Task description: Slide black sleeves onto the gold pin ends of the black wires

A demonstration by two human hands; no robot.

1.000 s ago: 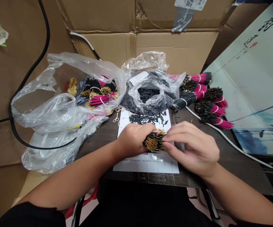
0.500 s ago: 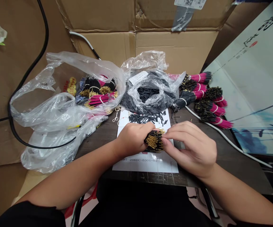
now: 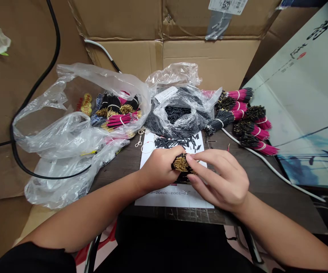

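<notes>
A bundle of black wires with gold terminals [image 3: 180,163] is in my left hand [image 3: 160,167], whose fingers are wrapped round it. The terminal ends face me, over a printed white sheet [image 3: 175,201]. My right hand [image 3: 223,176] has its index fingertip against the bundle's right edge and its thumb lower down, with wire ends between them. More dark wire ends show below the main cluster, partly hidden by the fingers. Just behind my hands, short black sleeves [image 3: 166,143] lie loose on the sheet.
A clear bag of black sleeves [image 3: 178,113] stands behind the sheet. To its left, a plastic bag [image 3: 67,132] holds pink and black wire bundles [image 3: 122,119]. Several banded bundles [image 3: 259,131] lie at the right beside a white cable [image 3: 277,170]. Cardboard [image 3: 209,62] walls the back.
My right hand has moved left onto the bundle, and its thumb and index finger are farther apart. The terminal ends have turned more towards me and gathered into a tighter cluster.
</notes>
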